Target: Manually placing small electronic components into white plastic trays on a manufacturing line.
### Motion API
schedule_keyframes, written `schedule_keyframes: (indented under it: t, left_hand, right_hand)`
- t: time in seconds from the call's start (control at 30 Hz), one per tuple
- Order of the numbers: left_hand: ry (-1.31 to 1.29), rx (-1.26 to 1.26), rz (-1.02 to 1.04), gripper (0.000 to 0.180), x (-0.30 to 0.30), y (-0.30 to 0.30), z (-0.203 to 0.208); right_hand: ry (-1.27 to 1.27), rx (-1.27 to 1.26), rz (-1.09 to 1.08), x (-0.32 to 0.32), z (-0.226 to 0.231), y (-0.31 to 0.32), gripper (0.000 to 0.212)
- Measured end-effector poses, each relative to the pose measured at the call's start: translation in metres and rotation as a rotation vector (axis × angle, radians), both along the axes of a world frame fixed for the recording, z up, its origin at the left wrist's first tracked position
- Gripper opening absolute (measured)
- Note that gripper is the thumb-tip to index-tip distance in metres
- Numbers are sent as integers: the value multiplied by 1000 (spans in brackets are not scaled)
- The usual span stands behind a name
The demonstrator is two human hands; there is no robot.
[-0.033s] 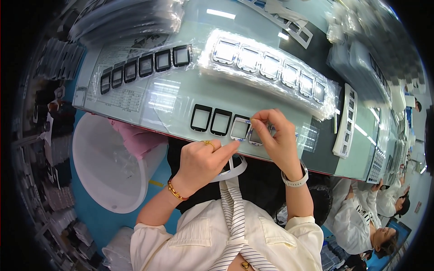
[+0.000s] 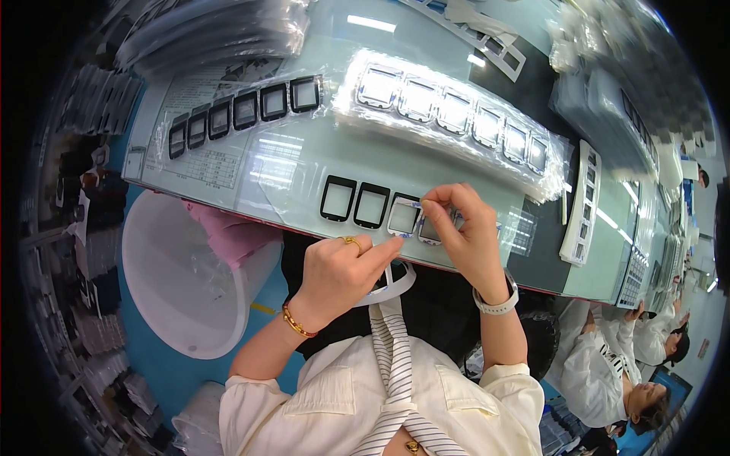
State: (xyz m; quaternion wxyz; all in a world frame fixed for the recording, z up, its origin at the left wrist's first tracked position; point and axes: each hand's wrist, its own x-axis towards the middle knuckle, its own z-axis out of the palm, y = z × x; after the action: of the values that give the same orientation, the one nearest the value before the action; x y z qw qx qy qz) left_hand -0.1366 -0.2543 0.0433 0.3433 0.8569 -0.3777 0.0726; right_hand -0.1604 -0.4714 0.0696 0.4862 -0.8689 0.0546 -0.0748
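On the near edge of the table lies a row of small black rectangular frames. Two bare black frames (image 2: 338, 199) are on the left. Over the third black frame (image 2: 403, 198) sits a white frame-shaped sticker (image 2: 401, 232) with blue marks. My left hand (image 2: 338, 266) is closed, its fingertips pinching at the sticker's lower edge. My right hand (image 2: 465, 228) pinches by its upper right corner. Another white-edged frame (image 2: 430, 230) lies partly under my right hand, which hides more of the row. A curled white strip (image 2: 397, 286) hangs below my left hand.
A bag of white-edged frames (image 2: 456, 114) lies beyond my hands, and a bagged row of black frames (image 2: 245, 110) to its left. Stacked plastic bags (image 2: 217, 38) stand at the back. A white bin (image 2: 186, 281) with pink cloth (image 2: 228, 232) is left. Co-workers sit at the right.
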Motion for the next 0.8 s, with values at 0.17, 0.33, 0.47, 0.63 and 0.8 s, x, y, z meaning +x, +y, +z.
schedule_keyframes:
  t: [0.17,0.33,0.47,0.63,0.8]
  left_hand:
    - [-12,-10,-22,22,-3,-9,-1]
    - [7,49,-42,22,-3,-11,4]
    - [3,60,-37,22,-3,-12,3]
    - [22,64,-35,22,-3,-12,4]
    - [24,10,7,17,-3,-15,0]
  right_hand:
    - [-15,-7,5,0,0,-1,6]
    - [-13,-21,10,0,2,0,6]
    - [-112,-185,48,4,-4,-4,6]
    - [-76,-183,39,7,-4,-1,6]
    - [-98,-278,57,10,-7,2,8]
